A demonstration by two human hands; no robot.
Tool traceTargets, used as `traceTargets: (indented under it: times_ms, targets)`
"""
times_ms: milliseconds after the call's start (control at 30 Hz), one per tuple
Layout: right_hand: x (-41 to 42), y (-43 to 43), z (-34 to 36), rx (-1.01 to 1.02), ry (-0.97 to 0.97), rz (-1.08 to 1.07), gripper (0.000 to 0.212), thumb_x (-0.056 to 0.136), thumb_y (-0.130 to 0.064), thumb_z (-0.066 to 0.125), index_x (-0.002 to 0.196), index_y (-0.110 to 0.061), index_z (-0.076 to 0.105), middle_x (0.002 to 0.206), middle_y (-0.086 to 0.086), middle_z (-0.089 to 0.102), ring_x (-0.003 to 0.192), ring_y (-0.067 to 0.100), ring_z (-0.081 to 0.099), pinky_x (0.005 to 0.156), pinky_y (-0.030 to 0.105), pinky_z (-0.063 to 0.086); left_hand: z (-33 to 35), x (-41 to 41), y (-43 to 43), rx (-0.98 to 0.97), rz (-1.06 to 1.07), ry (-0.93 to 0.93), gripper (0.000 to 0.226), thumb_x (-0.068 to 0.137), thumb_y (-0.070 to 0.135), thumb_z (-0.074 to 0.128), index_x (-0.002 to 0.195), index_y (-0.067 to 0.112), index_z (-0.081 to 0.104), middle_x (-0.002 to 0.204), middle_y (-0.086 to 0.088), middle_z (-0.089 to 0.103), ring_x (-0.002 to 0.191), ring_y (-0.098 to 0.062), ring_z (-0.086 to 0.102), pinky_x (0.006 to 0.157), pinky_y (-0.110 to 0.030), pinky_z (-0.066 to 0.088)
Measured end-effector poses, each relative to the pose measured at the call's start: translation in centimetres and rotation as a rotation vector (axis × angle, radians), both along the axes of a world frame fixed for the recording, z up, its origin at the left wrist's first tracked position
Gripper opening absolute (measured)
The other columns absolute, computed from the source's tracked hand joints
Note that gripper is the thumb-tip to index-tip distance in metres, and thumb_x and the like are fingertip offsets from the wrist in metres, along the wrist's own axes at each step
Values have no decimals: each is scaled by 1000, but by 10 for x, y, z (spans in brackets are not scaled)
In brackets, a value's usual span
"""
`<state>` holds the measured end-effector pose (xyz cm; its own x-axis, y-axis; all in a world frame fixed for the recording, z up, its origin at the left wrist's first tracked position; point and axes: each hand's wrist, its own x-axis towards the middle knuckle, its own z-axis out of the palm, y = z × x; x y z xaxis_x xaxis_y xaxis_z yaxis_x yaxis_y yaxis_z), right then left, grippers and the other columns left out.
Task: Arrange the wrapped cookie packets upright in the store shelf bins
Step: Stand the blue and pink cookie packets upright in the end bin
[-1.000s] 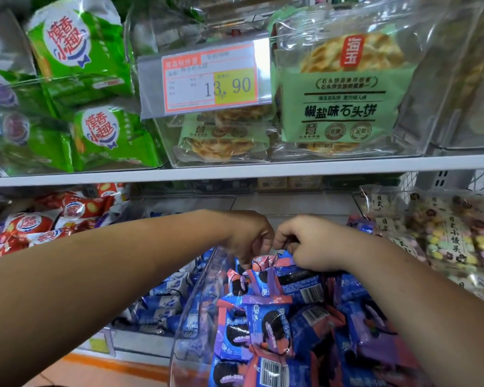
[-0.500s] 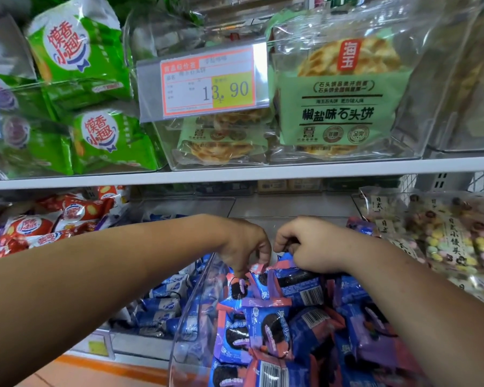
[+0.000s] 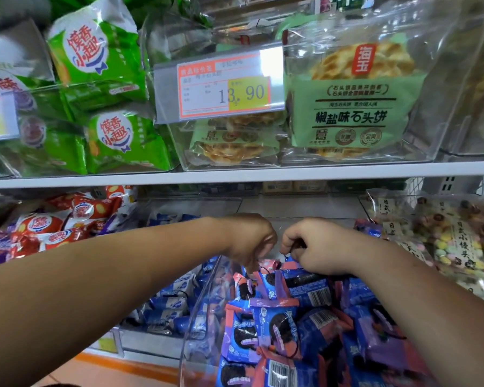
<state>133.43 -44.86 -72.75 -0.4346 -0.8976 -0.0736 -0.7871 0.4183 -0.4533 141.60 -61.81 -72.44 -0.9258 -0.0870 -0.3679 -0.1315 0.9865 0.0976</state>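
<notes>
Head view: the cookie packets (image 3: 274,322), blue and purple wrappers with pink crimped ends, fill the clear bin (image 3: 204,311) on the lower shelf. Several at the left front of the bin stand upright, and those at its right side lie tumbled with barcodes showing. Both forearms reach over the bin to its back. The left hand (image 3: 252,241) hangs knuckles-up with its fingers curled down onto the pink top seam of an upright packet. Whether its grip is closed on that seam cannot be told. The right hand (image 3: 313,247), just beside it, has its grip closed, pinching the dark edge of a back packet (image 3: 296,244) between thumb and forefinger. Left of the bin lie blue-and-white packets (image 3: 173,300), and beyond them red packets (image 3: 56,227). Right of the bin are clear bags of pastel sweets (image 3: 453,241). On the white shelf board (image 3: 263,171) above the bin are green snack bags (image 3: 118,141), waffle-cake packs (image 3: 352,107) and a price tag (image 3: 221,85) reading 13.90.
</notes>
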Motion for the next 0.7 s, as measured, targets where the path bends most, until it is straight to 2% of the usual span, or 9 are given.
traceTargets:
  times_ms: [100, 167, 267, 300, 367, 433, 567, 633, 700]
  targets:
    - [3, 0, 0, 1, 17, 5, 21, 94, -14, 63, 105, -29, 73, 94, -16, 63, 94, 8, 61, 71, 15, 44, 12, 5, -5, -20, -19, -1, 23, 78, 8, 86, 95, 14, 71, 80, 10, 68, 76, -11, 66, 71, -26, 55]
    - [5, 2, 0, 11, 34, -7, 17, 95, -19, 64, 105, -30, 72, 100, -14, 66, 98, 9, 62, 80, 20, 47, 21, 12, -10, -51, -31, 135, 27, 85, 7, 77, 109, 17, 73, 94, 11, 67, 87, -10, 62, 74, -19, 49]
    - [15, 1, 4, -1, 67, -13, 14, 95, -26, 64, 106, -32, 70, 98, -18, 64, 89, 6, 61, 80, 24, 49, 24, 33, -18, -26, 12, 329, 25, 88, 9, 69, 108, 22, 75, 108, 9, 73, 96, -7, 64, 82, -19, 47]
    - [19, -2, 7, -12, 74, -3, 15, 95, -27, 63, 108, -31, 70, 96, -18, 63, 86, 4, 60, 78, 23, 49, 20, 41, -20, -6, 49, 381, 21, 88, 12, 70, 104, 24, 76, 106, 11, 74, 94, -6, 65, 82, -19, 48]
    - [24, -14, 12, 1, 85, 11, 20, 96, -27, 62, 114, -27, 69, 106, -10, 67, 94, 11, 62, 85, 29, 52, 6, 52, -22, 71, 125, 489, 14, 87, 16, 72, 95, 27, 77, 98, 13, 75, 89, -6, 67, 83, -23, 52]
    - [19, -34, 13, 107, 129, 18, 25, 97, -26, 61, 121, -23, 66, 116, 0, 68, 103, 21, 63, 92, 36, 54, -4, 58, -24, 174, 200, 570, 15, 86, 14, 72, 89, 29, 76, 91, 12, 75, 87, -10, 69, 83, -30, 56]
    - [11, -65, 1, 383, 135, 36, 34, 97, -23, 57, 131, -16, 61, 128, 8, 65, 110, 27, 63, 100, 45, 53, -10, 63, -26, 271, 244, 638, 17, 89, 9, 70, 90, 24, 77, 91, 7, 77, 87, -11, 71, 82, -31, 56]
    - [13, -71, -6, 436, 130, 46, 35, 99, -21, 53, 132, -12, 62, 132, 10, 64, 114, 29, 63, 102, 43, 52, -14, 65, -27, 359, 245, 675, 20, 89, 4, 69, 86, 21, 78, 88, 7, 77, 86, -8, 72, 84, -31, 57]
    - [17, -73, -10, 467, 140, 73, 34, 100, -21, 50, 130, -10, 64, 132, 12, 64, 114, 30, 63, 98, 36, 52, -17, 65, -28, 393, 250, 694, 22, 89, 2, 69, 84, 22, 78, 86, 9, 77, 85, -5, 71, 85, -30, 57]
